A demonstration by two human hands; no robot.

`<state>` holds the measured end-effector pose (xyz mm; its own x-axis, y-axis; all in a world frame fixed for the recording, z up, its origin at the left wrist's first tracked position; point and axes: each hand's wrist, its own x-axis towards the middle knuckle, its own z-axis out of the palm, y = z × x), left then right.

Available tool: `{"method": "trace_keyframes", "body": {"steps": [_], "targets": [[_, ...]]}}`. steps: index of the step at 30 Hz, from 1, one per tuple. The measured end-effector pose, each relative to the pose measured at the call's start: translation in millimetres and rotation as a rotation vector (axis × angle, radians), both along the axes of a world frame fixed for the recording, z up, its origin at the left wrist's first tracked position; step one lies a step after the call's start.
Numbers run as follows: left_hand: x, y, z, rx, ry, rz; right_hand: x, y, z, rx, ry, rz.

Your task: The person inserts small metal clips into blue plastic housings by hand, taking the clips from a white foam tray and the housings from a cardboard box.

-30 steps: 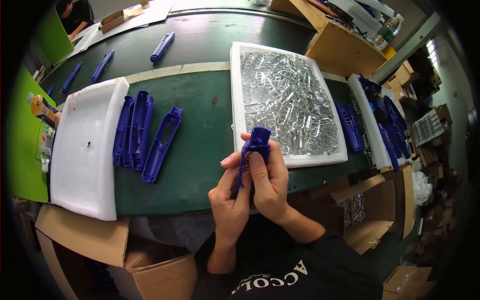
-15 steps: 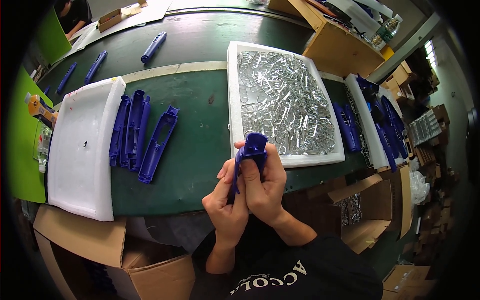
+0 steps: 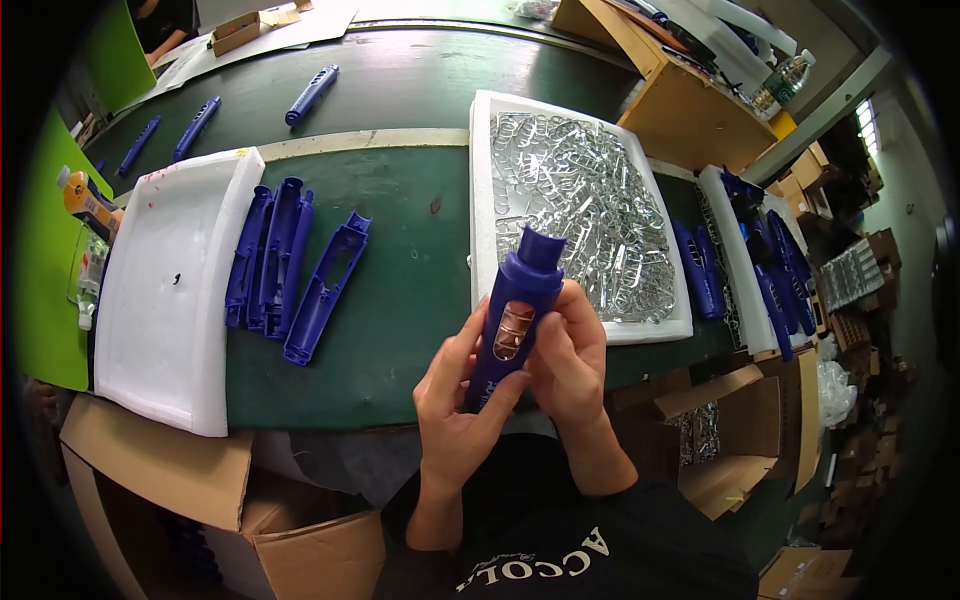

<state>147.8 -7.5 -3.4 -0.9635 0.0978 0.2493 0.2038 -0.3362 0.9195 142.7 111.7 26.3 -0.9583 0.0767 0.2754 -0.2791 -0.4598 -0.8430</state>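
Observation:
Both hands grip a blue plastic housing shell (image 3: 530, 282), tilted upright above the green table's front edge. Its rounded outer face, with an oval window, is turned up toward me; my fingers show through the window. My left hand (image 3: 455, 405) wraps the lower left side, thumb across the front. My right hand (image 3: 575, 365) is closed on the right side, some fingertips hidden behind the shell. Just beyond it, a white foam tray (image 3: 482, 215) holds many bent metal wire clips (image 3: 590, 200). To the left lie several blue shells (image 3: 285, 262), with one shell (image 3: 326, 290) apart, hollow side up.
An empty-looking white foam tray (image 3: 155, 300) stands at the left beside an orange bottle (image 3: 92, 205). Blue parts lie on a dark belt (image 3: 420, 75). More blue parts (image 3: 785, 260) fill a right-hand tray. Open cartons (image 3: 320, 565) stand below; a person sits far left.
The shell has turned from an edge-on view with its end toward me to showing its windowed outer face. My hands have shifted their grip, the right moving slightly rightward.

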Motion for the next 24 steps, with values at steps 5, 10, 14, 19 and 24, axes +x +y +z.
{"method": "trace_keyframes", "body": {"steps": [5,10,14,19,24], "targets": [[3,-6,8,-0.026,-0.026,-0.079,-6,12,-9,0.028,0.032,0.009],[11,-7,19,0.061,-0.094,-0.108,-7,15,3,0.072,0.112,0.127],[4,1,13,0.071,-0.183,-0.072,-6,6,0,0.077,-0.045,0.017],[-3,9,-2,-0.265,0.126,0.256,-4,3,12,0.824,0.065,-0.250],[-9,-4,12,-0.389,0.173,0.221,-23,10,33,0.961,-0.011,-0.154]]}}
